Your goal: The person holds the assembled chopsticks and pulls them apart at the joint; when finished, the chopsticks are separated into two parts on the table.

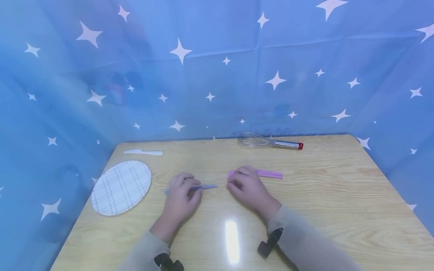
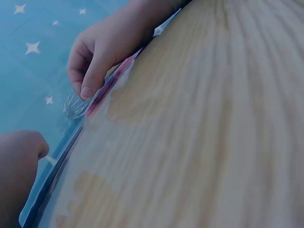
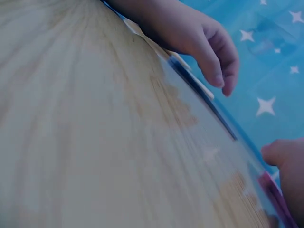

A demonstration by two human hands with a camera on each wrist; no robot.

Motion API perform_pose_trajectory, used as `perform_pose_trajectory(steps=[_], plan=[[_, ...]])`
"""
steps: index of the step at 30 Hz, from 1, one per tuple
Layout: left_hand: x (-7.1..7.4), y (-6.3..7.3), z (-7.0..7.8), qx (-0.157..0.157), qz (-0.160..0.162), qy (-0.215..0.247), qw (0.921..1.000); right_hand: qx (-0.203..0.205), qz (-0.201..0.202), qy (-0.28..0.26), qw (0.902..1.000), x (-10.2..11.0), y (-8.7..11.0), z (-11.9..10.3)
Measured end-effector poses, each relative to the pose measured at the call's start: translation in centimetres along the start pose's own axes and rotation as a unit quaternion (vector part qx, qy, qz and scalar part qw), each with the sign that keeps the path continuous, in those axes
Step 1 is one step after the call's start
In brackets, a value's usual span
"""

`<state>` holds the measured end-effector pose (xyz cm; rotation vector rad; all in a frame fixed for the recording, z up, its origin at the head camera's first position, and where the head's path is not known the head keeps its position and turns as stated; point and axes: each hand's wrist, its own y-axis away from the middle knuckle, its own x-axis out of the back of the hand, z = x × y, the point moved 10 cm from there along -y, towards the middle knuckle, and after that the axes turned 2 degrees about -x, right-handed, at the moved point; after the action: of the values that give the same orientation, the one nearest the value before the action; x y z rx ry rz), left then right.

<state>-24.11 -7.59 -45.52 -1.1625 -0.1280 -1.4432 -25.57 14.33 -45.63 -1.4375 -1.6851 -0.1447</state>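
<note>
The left hand lay left of centre in the head view, reaching over a slim blue stick that ran nearly level across the table, its right end showing past the fingers. Those fingers were loosely bent, with a gap between thumb and fingertips, and in the right wrist view, at upper right, they hung by the stick without gripping it. The right hand was just right of centre, over the left part of some pink sticks, which stretched out to its right. Its fingers were bent too, thumb apart from the fingertips, and it had hold of nothing; whether it touched the pink sticks could not be told. A checked oval plate lay at the left of the frame, well apart from the left hand, with a white knife just above it. A wire whisk with a red-tipped handle lay right of centre near the table's far edge, its wires pointing left. Behind, a blue curtain with white stars filled the upper half. Both arms came up from the bottom, in pale sleeves with dark straps at the wrists.
</note>
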Motion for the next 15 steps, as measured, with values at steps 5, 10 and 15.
perform_pose_trajectory(steps=[5, 10, 15], plan=[[1.4, 0.5, -1.6, 0.006, 0.02, -0.019, 0.9996, 0.018, -0.002, -0.011, 0.9998, -2.2, -1.2, -2.0], [1.6, 1.0, -3.3, 0.052, 0.009, -0.035, 0.998, 0.01, -0.036, 0.008, 0.9993, -5.1, -1.8, -3.5], [0.6, 1.2, -5.0, 0.122, -0.032, -0.04, 0.9913, -0.012, -0.067, 0.038, 0.9969, -7.4, -2.4, -4.4]])
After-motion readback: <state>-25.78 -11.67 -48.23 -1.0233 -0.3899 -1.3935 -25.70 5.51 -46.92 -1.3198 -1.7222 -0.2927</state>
